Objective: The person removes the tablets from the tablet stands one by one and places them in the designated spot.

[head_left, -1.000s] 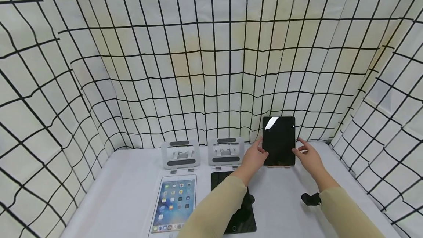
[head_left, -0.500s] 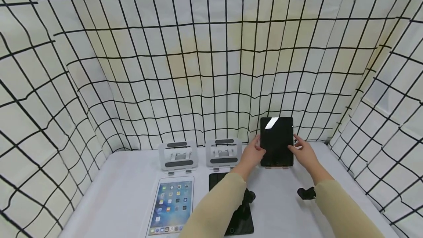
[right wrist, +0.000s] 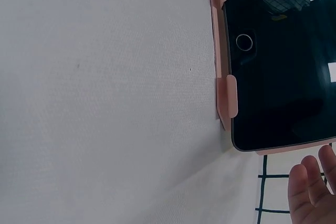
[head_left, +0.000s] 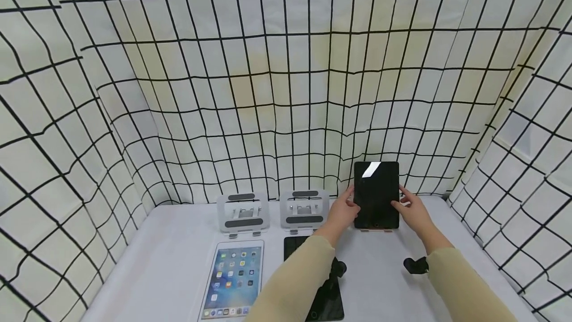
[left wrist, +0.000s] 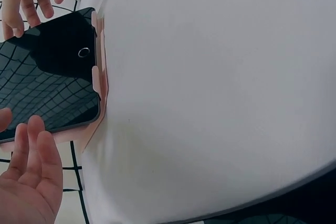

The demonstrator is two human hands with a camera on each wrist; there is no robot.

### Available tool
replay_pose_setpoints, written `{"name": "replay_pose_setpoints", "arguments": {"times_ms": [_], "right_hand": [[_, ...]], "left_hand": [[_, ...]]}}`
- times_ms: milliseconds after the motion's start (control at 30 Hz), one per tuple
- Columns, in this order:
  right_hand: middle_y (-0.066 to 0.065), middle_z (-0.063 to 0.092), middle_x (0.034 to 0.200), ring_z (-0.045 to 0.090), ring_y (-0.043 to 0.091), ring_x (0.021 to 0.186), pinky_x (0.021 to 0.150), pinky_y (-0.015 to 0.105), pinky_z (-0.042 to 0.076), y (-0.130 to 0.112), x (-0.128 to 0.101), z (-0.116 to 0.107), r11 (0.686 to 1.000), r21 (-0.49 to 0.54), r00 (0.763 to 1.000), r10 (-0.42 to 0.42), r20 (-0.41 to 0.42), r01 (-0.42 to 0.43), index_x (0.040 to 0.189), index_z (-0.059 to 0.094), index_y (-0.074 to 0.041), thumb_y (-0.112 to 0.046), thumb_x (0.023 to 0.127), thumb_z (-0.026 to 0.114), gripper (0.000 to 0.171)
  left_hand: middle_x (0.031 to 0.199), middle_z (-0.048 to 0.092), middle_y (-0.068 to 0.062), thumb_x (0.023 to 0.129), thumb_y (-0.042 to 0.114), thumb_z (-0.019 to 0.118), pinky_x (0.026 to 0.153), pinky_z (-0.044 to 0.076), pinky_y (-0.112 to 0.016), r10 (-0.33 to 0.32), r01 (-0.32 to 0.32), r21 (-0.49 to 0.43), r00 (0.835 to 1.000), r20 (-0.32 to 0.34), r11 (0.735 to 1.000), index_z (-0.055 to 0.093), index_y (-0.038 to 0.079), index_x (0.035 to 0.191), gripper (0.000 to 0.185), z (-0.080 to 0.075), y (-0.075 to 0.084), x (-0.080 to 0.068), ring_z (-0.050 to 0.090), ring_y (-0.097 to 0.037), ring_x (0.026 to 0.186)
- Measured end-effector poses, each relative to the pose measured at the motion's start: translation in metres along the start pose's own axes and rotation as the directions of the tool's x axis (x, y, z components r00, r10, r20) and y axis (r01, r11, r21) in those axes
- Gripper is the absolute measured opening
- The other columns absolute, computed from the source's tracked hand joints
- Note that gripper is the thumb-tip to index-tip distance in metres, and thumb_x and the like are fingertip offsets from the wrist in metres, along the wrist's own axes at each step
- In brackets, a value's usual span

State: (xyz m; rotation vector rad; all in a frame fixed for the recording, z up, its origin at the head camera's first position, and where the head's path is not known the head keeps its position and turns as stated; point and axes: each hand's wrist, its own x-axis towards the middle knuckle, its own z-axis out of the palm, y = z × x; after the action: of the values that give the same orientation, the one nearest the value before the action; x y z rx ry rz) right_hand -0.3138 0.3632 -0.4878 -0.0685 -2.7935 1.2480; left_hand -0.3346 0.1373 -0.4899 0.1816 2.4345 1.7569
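Note:
A black tablet (head_left: 377, 194) leans nearly upright on a pink stand (left wrist: 100, 80) at the table's back right, its lower edge behind the stand's two front lips. My left hand (head_left: 342, 211) holds its left side, the thumb over the screen's edge; in the left wrist view several fingers of that hand (left wrist: 35, 174) lie loosely beside the frame. On the opposite side my right hand (head_left: 413, 211) has its thumb at the screen edge. In the right wrist view some right-hand fingers (right wrist: 315, 182) are near the side edge. The tablet's back is hidden.
Two clear-and-grey stands (head_left: 243, 212) (head_left: 305, 208) stand left of the pink one. A white tablet (head_left: 234, 280) with a lit home screen lies in front of them. Another black tablet (head_left: 328, 302) lies partly under my left sleeve. A grid-patterned cloth (head_left: 286, 88) walls the table.
The head view shifts slightly. Both hands stay at the sides of the tablet, which remains on its stand; otherwise no clear movement shows.

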Motion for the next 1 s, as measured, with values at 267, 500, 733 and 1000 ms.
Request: {"name": "replay_pose_setpoints", "arguments": {"times_ms": [267, 500, 733, 1000], "right_hand": [[0.028, 0.041, 0.13, 0.045, 0.041, 0.113, 0.083, 0.046, 0.044, 0.001, -0.001, -0.001, 1.0, 0.013, 1.0, 0.002, 0.012, -0.003, 0.158, 0.017, -0.006, -0.03, 0.102, 0.056, 0.072], [0.027, 0.04, 0.131, 0.046, 0.039, 0.112, 0.083, 0.044, 0.044, 0.004, 0.001, 0.0, 1.0, 0.017, 1.0, 0.003, -0.004, -0.003, 0.158, 0.018, -0.007, -0.028, 0.101, 0.058, 0.073], [0.025, 0.04, 0.131, 0.046, 0.038, 0.114, 0.081, 0.042, 0.045, 0.008, -0.002, 0.0, 1.0, 0.031, 1.0, -0.006, -0.026, 0.006, 0.159, 0.019, -0.01, -0.028, 0.1, 0.059, 0.073], [0.023, 0.044, 0.129, 0.05, 0.04, 0.115, 0.075, 0.036, 0.049, 0.014, -0.009, 0.002, 0.998, 0.037, 0.995, -0.048, -0.09, 0.052, 0.157, 0.025, -0.009, -0.02, 0.101, 0.059, 0.066]], "left_hand": [[0.089, 0.058, 0.004, 0.092, 0.008, 0.069, 0.065, 0.048, -0.028, 0.005, -0.005, 0.02, 1.0, 0.008, 1.0, 0.046, 0.032, 0.149, 0.067, -0.003, -0.002, 0.004, 0.06, -0.01, 0.074], [0.103, 0.058, 0.004, 0.092, 0.01, 0.069, 0.067, 0.048, -0.029, 0.048, -0.048, 0.068, 0.999, 0.011, 0.997, 0.045, 0.031, 0.15, 0.066, -0.004, -0.003, 0.005, 0.054, -0.013, 0.079], [0.118, 0.059, -0.001, 0.093, 0.008, 0.068, 0.069, 0.049, -0.027, 0.117, -0.115, 0.082, 0.993, -0.031, 0.99, 0.052, 0.028, 0.145, 0.059, -0.004, -0.001, 0.001, 0.056, -0.009, 0.082], [0.109, 0.065, 0.005, 0.094, 0.009, 0.067, 0.074, 0.05, -0.027, 0.145, -0.135, 0.098, 0.984, -0.101, 0.986, 0.059, 0.029, 0.138, 0.049, -0.002, -0.002, -0.005, 0.059, -0.009, 0.091]]}}
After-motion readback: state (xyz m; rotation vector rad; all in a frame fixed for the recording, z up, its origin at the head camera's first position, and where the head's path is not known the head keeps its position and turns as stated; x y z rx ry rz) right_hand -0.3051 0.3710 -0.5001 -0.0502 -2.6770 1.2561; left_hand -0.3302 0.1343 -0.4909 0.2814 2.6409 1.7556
